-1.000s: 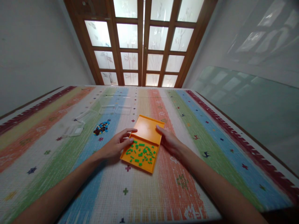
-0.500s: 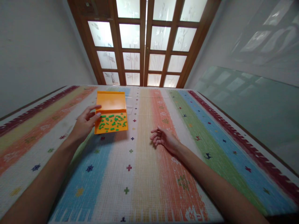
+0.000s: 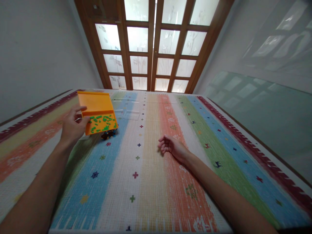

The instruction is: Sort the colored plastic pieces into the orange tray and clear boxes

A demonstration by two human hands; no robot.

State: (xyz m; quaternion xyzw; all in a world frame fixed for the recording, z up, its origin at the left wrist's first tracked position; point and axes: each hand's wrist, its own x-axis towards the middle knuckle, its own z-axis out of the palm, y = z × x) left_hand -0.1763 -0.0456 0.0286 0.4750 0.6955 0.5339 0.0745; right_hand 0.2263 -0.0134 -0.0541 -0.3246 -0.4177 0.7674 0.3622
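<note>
An orange hinged box (image 3: 95, 101) stands open on the left, tilted and raised above the table, its lid at the far side. My left hand (image 3: 72, 126) grips its left edge near the hinge, between thumb and fingers. Small green pieces (image 3: 106, 119), several of them, lie scattered in the box's near half. Below the box's near right corner sits a cluster of small dark and coloured pieces (image 3: 108, 134), partly hidden by it. My right hand (image 3: 172, 148) rests on the tablecloth right of the middle, fingers loosely curled and slightly apart, with nothing in them.
Behind and right of the box lies a clear plastic tray (image 3: 131, 114). A striped, patterned tablecloth (image 3: 151, 182) covers the table. Beyond the far edge are wooden doors with glass panes (image 3: 152, 65); a pale glass panel (image 3: 263, 110) leans at the right.
My left hand has carried the orange box to the left, tilting it, which uncovers the clear tray and part of the dark cluster. My right hand has stayed nearly still.
</note>
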